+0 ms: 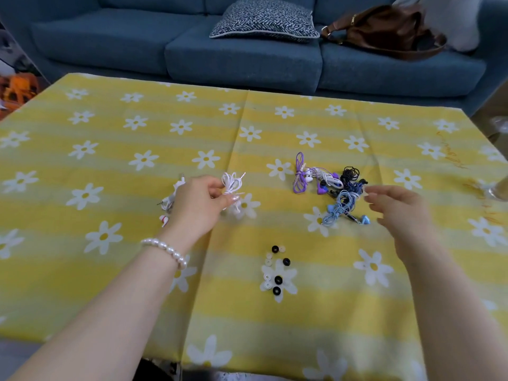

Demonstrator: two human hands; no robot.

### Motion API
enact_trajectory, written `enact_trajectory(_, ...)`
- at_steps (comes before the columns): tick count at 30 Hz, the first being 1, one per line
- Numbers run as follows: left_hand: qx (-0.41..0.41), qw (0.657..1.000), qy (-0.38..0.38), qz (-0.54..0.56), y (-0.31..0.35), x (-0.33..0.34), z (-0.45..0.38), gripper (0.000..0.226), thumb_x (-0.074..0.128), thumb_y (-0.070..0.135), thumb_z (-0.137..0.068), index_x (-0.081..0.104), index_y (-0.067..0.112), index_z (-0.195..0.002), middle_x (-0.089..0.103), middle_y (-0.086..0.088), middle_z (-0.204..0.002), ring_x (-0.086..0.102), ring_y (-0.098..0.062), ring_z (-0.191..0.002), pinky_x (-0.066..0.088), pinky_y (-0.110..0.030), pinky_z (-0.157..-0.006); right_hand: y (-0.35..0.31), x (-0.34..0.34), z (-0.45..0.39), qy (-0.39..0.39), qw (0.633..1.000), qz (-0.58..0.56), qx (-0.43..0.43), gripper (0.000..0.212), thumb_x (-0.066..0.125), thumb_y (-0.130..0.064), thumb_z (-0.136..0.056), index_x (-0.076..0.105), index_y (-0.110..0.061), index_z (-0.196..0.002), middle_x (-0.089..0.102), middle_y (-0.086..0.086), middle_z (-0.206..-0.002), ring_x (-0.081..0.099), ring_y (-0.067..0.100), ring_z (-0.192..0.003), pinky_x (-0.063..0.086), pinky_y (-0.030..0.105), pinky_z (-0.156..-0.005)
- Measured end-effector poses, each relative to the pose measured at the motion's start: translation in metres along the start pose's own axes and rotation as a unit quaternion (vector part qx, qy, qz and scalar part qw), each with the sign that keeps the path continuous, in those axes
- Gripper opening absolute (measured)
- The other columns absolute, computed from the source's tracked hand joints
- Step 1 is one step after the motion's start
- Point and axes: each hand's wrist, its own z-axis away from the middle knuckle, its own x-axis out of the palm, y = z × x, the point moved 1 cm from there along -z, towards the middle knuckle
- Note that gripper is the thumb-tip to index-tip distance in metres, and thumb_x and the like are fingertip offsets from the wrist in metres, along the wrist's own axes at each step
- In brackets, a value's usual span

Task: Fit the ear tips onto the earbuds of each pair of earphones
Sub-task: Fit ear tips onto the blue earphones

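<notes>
Nearest the person, a small cluster of ear tips (275,270), some black and some white, is lying loose on the yellow daisy-print tablecloth (110,298); beyond it, the left hand (198,206), with a pearl bracelet (165,250) sitting at its wrist, is pinching a bundled pair of white earphones (233,185) between thumb and fingers, just above the cloth; more white earphones (171,198) are lying partly hidden behind that hand; to the right, the right hand (400,209) is hovering with its fingers spread and relaxed, holding nothing, its fingertips just beside a tangled heap of earphones (334,188) in purple, white, black and light blue; the hand is blurred; past the table, a blue sofa (242,56) is standing with a patterned cushion (264,20) and a brown bag (384,31) resting on its seat.
</notes>
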Motion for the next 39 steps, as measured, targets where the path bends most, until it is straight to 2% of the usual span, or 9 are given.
enact_trajectory(5, 0.023, 0.991, 0.047, -0.125, 0.002, 0.003, -0.002, 0.026, 0.066, 0.032, -0.082, 0.047, 0.019, -0.094, 0.066, 0.006, -0.077, 0.057, -0.02, -0.08, 0.037, -0.03, -0.065, 0.009, 0.011, -0.004, -0.037, 0.984, 0.167, -0.049, 0.016, 0.055, -0.014, -0.088, 0.068, -0.02, -0.094, 0.059, 0.001, -0.098, 0.055, 0.025, -0.083, 0.041, 0.03, -0.071)
enact_trajectory(10, 0.049, 0.977, 0.093, -0.184, 0.001, 0.002, -0.004, 0.018, 0.062, 0.029, -0.085, 0.05, 0.015, -0.084, 0.068, -0.002, -0.079, 0.06, -0.03, -0.078, 0.036, -0.031, -0.059, 0.014, 0.023, -0.005, -0.095, 0.926, 0.361, -0.056, 0.016, 0.058, -0.027, -0.084, 0.065, -0.04, -0.082, 0.058, -0.001, -0.117, 0.044, 0.027, -0.116, 0.035, 0.042, -0.098)
enact_trajectory(16, 0.083, 0.958, 0.109, -0.254, -0.001, 0.002, -0.005, 0.01, 0.061, 0.024, -0.084, 0.059, 0.016, -0.089, 0.068, -0.005, -0.092, 0.059, -0.031, -0.088, 0.035, -0.032, -0.071, 0.012, 0.021, -0.003, -0.104, 0.893, 0.437, -0.02, 0.027, 0.043, -0.024, -0.094, 0.065, -0.021, -0.108, 0.061, 0.007, -0.111, 0.046, 0.029, -0.113, 0.026, 0.038, -0.091)
enact_trajectory(19, 0.099, 0.954, 0.104, -0.262, 0.001, 0.004, -0.004, 0.014, 0.062, 0.026, -0.083, 0.061, 0.018, -0.095, 0.065, -0.004, -0.102, 0.053, -0.031, -0.1, 0.033, -0.035, -0.078, 0.011, 0.019, -0.003, -0.08, 0.92, 0.383, -0.033, 0.027, 0.043, -0.019, -0.092, 0.066, -0.01, -0.104, 0.066, 0.013, -0.096, 0.055, 0.032, -0.095, 0.033, 0.037, -0.088)
enact_trajectory(22, 0.121, 0.967, 0.074, -0.213, 0.007, 0.01, 0.001, 0.012, 0.063, 0.026, -0.081, 0.063, 0.018, -0.091, 0.063, -0.004, -0.1, 0.052, -0.029, -0.1, 0.034, -0.035, -0.081, 0.001, 0.014, 0.003, -0.054, 0.963, 0.257, -0.064, 0.026, 0.05, -0.021, -0.09, 0.068, -0.004, -0.083, 0.059, 0.019, -0.071, 0.049, 0.033, -0.071, 0.04, 0.035, -0.068)
enact_trajectory(24, 0.124, 0.981, 0.038, -0.144, 0.012, 0.016, 0.007, 0.008, 0.066, 0.026, -0.08, 0.063, 0.021, -0.085, 0.063, -0.001, -0.099, 0.053, -0.023, -0.099, 0.039, -0.032, -0.083, -0.007, 0.011, 0.009, -0.053, 0.985, 0.147, -0.072, 0.025, 0.054, -0.022, -0.089, 0.071, -0.004, -0.087, 0.067, 0.025, -0.09, 0.058, 0.042, -0.085, 0.047, 0.042, -0.076)
enact_trajectory(26, 0.107, 0.993, -0.02, -0.053, 0.018, 0.025, 0.013, 0.006, 0.067, 0.023, -0.079, 0.063, 0.024, -0.083, 0.063, 0.003, -0.098, 0.054, -0.016, -0.098, 0.038, -0.025, -0.082, -0.014, 0.011, 0.017, -0.087, 0.993, 0.032, -0.066, 0.021, 0.055, -0.019, -0.089, 0.073, -0.013, -0.08, 0.072, 0.016, -0.089, 0.065, 0.033, -0.093, 0.048, 0.04, -0.086)
enact_trajectory(32, 0.065, 0.954, -0.195, 0.216, 0.044, 0.045, 0.037, 0.041, 0.064, -0.004, -0.075, 0.056, 0.031, -0.095, 0.061, 0.01, -0.11, 0.053, -0.011, -0.113, 0.038, -0.02, -0.09, -0.024, 0.016, 0.035, -0.255, 0.942, -0.217, -0.014, 0.024, 0.055, -0.018, -0.077, 0.074, -0.009, -0.066, 0.074, 0.009, -0.077, 0.072, 0.023, -0.074, 0.055, 0.032, -0.075)
enact_trajectory(39, -0.028, 0.836, -0.313, 0.449, 0.056, 0.046, 0.053, 0.044, 0.054, -0.002, -0.064, 0.055, 0.014, -0.105, 0.07, -0.008, -0.09, 0.068, -0.028, -0.081, 0.055, -0.035, -0.073, -0.027, 0.02, 0.041, -0.314, 0.881, -0.349, 0.05, 0.03, 0.067, -0.016, -0.055, 0.073, -0.002, -0.082, 0.072, 0.015, -0.092, 0.071, 0.029, -0.081, 0.057, 0.032, -0.065)
